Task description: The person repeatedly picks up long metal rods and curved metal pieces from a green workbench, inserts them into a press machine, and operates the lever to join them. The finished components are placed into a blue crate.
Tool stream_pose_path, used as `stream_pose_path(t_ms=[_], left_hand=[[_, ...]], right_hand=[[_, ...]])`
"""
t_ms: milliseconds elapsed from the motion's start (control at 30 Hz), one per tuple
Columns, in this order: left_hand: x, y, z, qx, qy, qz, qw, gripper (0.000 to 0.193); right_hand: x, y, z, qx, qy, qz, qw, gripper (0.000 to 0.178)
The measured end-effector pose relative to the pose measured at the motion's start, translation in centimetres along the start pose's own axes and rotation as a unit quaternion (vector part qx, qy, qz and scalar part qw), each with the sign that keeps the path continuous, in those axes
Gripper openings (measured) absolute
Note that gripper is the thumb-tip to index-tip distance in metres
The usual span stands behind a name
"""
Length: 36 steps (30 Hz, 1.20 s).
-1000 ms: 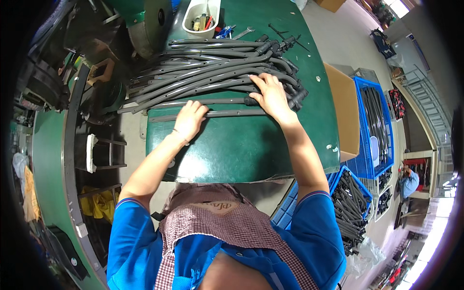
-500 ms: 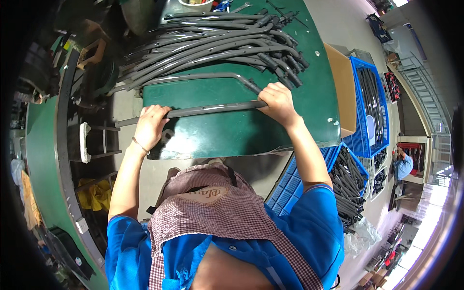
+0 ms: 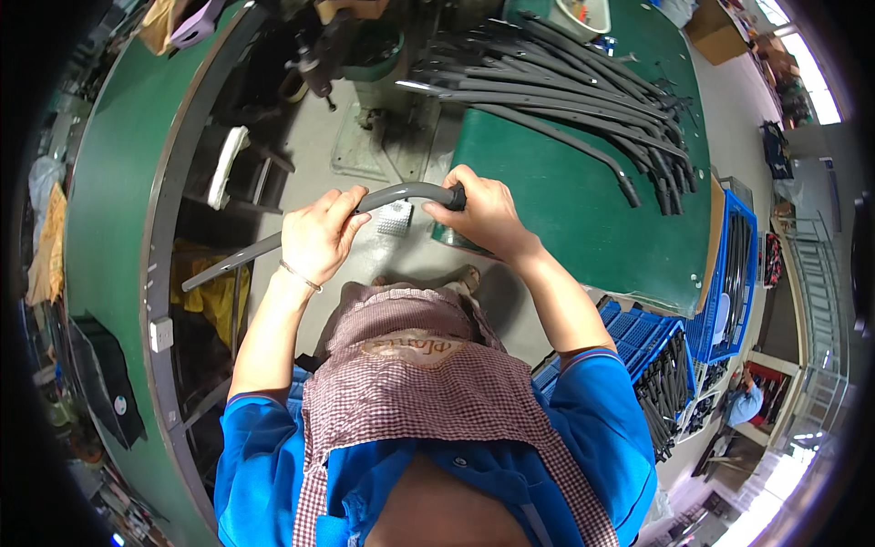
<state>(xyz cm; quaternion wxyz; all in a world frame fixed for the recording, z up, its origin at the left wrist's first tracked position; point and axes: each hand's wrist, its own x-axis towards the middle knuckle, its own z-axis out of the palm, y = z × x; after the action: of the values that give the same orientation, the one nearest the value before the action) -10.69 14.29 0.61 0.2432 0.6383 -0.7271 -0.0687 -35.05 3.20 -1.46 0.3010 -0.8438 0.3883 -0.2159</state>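
A grey bent metal tube (image 3: 407, 192) is held between my two hands, in front of my checked apron. My left hand (image 3: 319, 235) wraps round its straight part, and the tube's free end sticks out to the left. At the other end, past the bend, my right hand (image 3: 481, 211) grips near a black end piece. Beyond my hands, a pile of similar grey tubes (image 3: 565, 91) lies on the green table (image 3: 556, 219). One tube (image 3: 556, 135) rests slightly apart on the near side of the pile.
A white tub (image 3: 583, 18) stands at the table's far edge. Blue crates (image 3: 729, 283) holding tubes sit at right. A second green bench (image 3: 109, 201) runs along the left. Between them are a machine with a base plate (image 3: 360, 146) and a white-topped stool (image 3: 226, 169).
My view and body have turned left, away from the table. The tube has moved off the tabletop to over the floor, and its bend now shows between my hands.
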Motion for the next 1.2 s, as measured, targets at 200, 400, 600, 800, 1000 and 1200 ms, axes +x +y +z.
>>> stream_pose_path(t_ms=[200, 400, 600, 800, 1000, 1200], left_hand=[[-0.9, -5.5, -1.8, -0.029, 0.024, 0.005, 0.999, 0.028], [1.8, -7.9, -3.4, 0.03, 0.009, -0.02, 0.999, 0.029], [4.7, -9.3, -5.5, 0.089, 0.011, -0.036, 0.995, 0.032], [5.6, -10.8, -7.1, 0.092, 0.04, -0.077, 0.992, 0.031], [7.1, -13.6, -8.5, 0.12, 0.06, -0.053, 0.99, 0.033], [8.5, -18.1, -10.8, 0.139, 0.086, -0.033, 0.986, 0.034]], right_hand=[[3.0, -2.0, 4.9, -0.001, 0.031, -0.038, 0.999, 0.033], [8.3, -1.9, 5.8, 0.028, -0.008, -0.027, 0.999, 0.034], [13.5, -1.3, 5.3, 0.149, -0.091, 0.017, 0.984, 0.041], [15.5, -0.3, 4.6, 0.19, -0.057, -0.113, 0.974, 0.036], [17.9, -1.8, 6.6, 0.187, -0.021, -0.106, 0.976, 0.037], [21.4, -5.3, 7.7, 0.189, -0.003, -0.085, 0.978, 0.035]])
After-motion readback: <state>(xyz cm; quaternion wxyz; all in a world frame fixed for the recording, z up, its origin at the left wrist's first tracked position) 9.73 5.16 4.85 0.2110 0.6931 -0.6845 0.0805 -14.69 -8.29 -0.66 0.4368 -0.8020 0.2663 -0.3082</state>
